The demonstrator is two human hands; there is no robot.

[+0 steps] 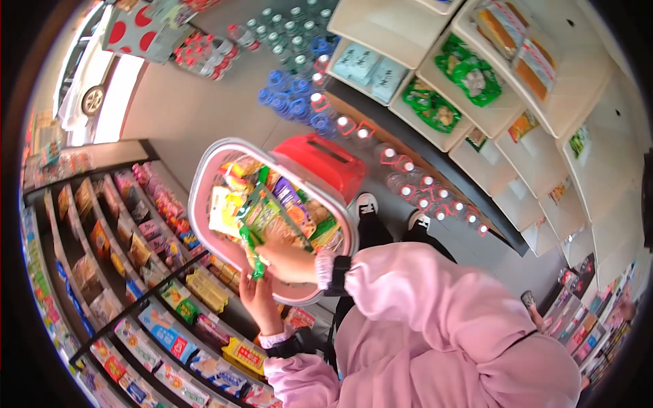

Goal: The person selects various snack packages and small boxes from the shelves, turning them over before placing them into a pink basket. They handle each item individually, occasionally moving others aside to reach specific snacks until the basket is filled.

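Note:
A pink shopping basket with a grey-white rim (197, 197) stands full of bright snack packets, among them a green bag (269, 211) and a purple packet (289, 197). Over its near side, my right hand (282, 258) is closed around a small shiny green packet (250, 239). My left hand (256, 296) pinches the lower end of that same packet, just outside the basket wall. Dark bands circle both wrists, below pink sleeves. The packet's label cannot be read.
A red basket (326, 163) sits behind the pink one. Shelves of packaged snacks (170, 326) run along the left. Water bottles (401, 166) line the floor before pale bins (435, 109) on the right. My shoes (366, 202) are beside the basket.

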